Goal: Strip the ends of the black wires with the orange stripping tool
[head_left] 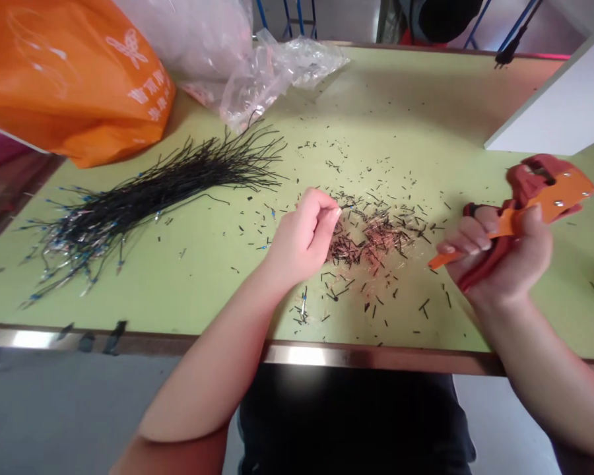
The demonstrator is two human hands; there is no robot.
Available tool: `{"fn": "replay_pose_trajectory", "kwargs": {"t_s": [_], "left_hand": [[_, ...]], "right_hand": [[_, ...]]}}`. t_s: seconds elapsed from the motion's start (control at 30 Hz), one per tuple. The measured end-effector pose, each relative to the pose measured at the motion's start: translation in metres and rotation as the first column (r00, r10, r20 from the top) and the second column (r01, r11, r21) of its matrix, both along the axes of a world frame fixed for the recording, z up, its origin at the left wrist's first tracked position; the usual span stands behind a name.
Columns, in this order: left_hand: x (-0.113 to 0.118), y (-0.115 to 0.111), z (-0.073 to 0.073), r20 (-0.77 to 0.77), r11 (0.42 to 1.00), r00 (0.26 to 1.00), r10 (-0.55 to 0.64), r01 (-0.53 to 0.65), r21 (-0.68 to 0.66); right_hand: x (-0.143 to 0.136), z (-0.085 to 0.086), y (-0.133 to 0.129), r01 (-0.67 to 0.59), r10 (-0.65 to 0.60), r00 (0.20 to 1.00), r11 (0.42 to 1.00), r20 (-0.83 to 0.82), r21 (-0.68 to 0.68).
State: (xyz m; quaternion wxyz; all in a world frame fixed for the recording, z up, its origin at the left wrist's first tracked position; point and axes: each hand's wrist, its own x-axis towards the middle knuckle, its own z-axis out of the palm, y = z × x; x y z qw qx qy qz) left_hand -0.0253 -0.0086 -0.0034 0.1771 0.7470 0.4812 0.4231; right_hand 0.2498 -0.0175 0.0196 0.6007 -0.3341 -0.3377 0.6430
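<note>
Left hand [304, 234]: near the centre of the frame, curled with thumb and fingertips pressed together; just beside a tiny blue-and-dark piece [347, 207], gripped or merely close by, cannot tell.
Right hand [507, 257]: at the right of the frame, wrapped around both handles of the hand tool.
Hand tool [549, 188]: red and orange, smooth and blocky at the head, with round shiny rivets; tilted, with head towards the upper right.
Wire bundle [163, 185]: at left, lying slantwise; thin, black, fanned out loosely at the upper end, tipped with blue collars and shiny metal at the lower.
Clippings [376, 241]: between the hands; short black slivers heaped with fine coppery strands, scattered more thinly outward.
Table [410, 132]: pale green, smooth and flat, with a shiny strip along the near edge.
Orange bag [79, 86]: at upper left, bulging, with white print.
Clear plastic [277, 72]: at upper centre-left, crinkled and glossy.
White panel [559, 92]: at upper right, flat and straight-edged.
</note>
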Motion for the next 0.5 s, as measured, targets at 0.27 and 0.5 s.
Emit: {"fn": "replay_pose_trajectory", "kwargs": {"t_s": [0.27, 0.5], "left_hand": [[0.024, -0.013, -0.003, -0.194, 0.995, 0.981, 0.027, -0.007, 0.104], [0.036, -0.026, -0.001, -0.208, 0.971, 0.977, -0.050, 0.097, 0.220]], "right_hand": [[-0.037, -0.033, -0.025, -0.438, 0.438, 0.879, 0.898, 0.188, -0.039], [-0.044, -0.047, -0.025, -0.448, 0.457, 0.869, 0.889, 0.186, -0.091]]}}
